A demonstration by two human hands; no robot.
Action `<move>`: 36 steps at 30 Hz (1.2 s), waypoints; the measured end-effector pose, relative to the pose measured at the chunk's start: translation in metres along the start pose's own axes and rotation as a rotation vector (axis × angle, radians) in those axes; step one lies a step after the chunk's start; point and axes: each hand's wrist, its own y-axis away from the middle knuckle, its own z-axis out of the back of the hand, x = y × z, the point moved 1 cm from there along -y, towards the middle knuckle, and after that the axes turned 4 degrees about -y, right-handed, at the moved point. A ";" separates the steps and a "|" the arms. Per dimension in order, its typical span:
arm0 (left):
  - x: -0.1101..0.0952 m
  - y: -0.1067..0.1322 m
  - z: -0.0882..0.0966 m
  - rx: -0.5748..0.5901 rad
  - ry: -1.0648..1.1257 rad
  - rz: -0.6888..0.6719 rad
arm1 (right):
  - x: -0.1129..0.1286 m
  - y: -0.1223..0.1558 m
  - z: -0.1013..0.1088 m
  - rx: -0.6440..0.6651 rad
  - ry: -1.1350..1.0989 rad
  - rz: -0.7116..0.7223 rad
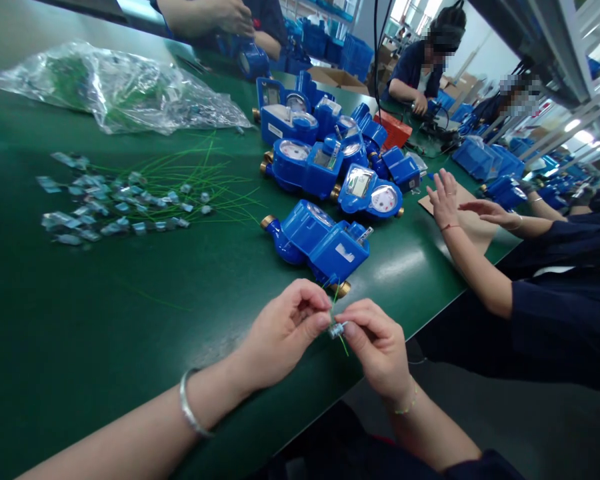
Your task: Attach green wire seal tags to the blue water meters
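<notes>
In front of me a small clear-and-grey wire seal (337, 330) with a thin green wire is pinched between both hands. My left hand (290, 327), with a silver bangle at its wrist, is closed on the green wire (336, 295). The seal's body is in the fingertips of my right hand (377, 343). The wire runs up to the brass end (343, 289) of the nearest blue water meter (320, 243), which lies on the green table just beyond my fingers. Whether it passes through the meter is too fine to tell.
More blue water meters (325, 150) are heaped behind. Many loose seals with green wires (115, 207) lie at left, near a clear plastic bag (120, 90). A co-worker's hands (447, 200) are over cardboard (473, 230) at right. The table (105, 347) has its edge by me.
</notes>
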 end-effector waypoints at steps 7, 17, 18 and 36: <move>-0.002 0.008 0.003 0.044 -0.463 -0.412 | 0.002 0.007 -0.002 -0.030 0.093 0.084; -0.002 0.009 0.001 0.070 -0.660 -0.630 | 0.012 0.011 0.006 0.116 0.622 0.343; -0.003 0.009 0.002 0.065 -0.677 -0.648 | 0.013 0.010 0.006 0.120 0.658 0.362; -0.017 0.012 0.006 0.128 -0.745 -0.599 | 0.019 0.007 0.002 0.270 0.782 0.365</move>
